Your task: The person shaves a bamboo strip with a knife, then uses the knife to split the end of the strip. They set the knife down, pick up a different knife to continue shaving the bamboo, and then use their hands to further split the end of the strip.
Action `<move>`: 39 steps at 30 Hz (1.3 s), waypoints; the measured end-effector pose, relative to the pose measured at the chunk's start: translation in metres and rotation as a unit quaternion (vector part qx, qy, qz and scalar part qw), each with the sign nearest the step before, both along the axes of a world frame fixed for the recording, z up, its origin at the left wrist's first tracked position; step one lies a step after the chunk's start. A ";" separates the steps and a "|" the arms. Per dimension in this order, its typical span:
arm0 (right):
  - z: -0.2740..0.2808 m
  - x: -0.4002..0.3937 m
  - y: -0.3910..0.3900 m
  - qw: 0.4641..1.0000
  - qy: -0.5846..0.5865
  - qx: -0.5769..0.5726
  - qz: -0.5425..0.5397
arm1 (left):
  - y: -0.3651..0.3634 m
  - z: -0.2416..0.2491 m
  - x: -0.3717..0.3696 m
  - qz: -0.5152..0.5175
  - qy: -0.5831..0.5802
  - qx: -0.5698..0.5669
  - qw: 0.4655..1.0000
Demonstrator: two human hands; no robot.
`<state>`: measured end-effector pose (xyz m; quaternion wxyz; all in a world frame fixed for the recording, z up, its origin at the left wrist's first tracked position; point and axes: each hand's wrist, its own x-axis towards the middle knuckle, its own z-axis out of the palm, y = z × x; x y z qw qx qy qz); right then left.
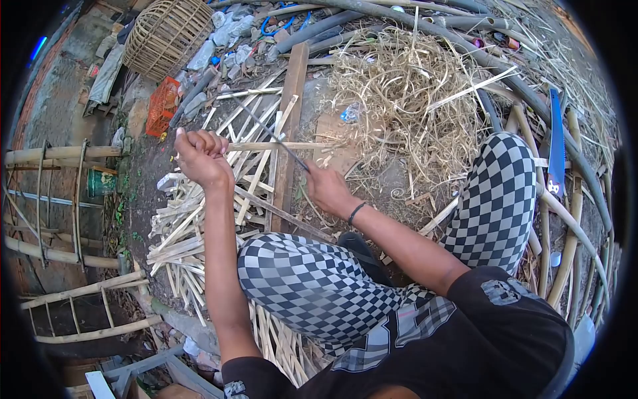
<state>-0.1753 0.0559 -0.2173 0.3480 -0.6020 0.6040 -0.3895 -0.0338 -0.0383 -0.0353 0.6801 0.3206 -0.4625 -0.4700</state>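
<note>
My left hand (203,156) is closed in a fist around one end of a bamboo strip (259,145), which stretches to the right across a wooden plank (291,110). In my right hand (327,191) is the handle of a long, thin-looking knife (269,130), its dark blade slanting up and left. The blade crosses the strip over the plank, close to my right fist. Under and beside my left arm lies a heap of split bamboo strips (183,223). A flattened piece of cardboard (337,156) is on the ground just beyond the strip's far end.
A large mound of curly bamboo shavings (405,100) lies ahead to the right. A blue saw (556,149) rests near my right knee. Bamboo poles (565,233) line the right side. A woven bamboo cage (166,36) and a red crate (163,106) stand at the upper left.
</note>
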 end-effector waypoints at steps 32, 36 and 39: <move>-0.038 -0.022 -0.014 0.996 0.005 0.075 -0.037 | 0.031 0.011 -0.006 -0.339 -0.150 -0.080 0.925; -0.040 -0.031 -0.011 0.996 -0.039 0.069 -0.029 | 0.035 0.014 -0.016 -0.343 -0.213 -0.024 0.914; -0.019 -0.034 -0.011 0.996 -0.033 0.084 -0.026 | 0.030 0.009 -0.027 -0.287 -0.189 -0.023 0.939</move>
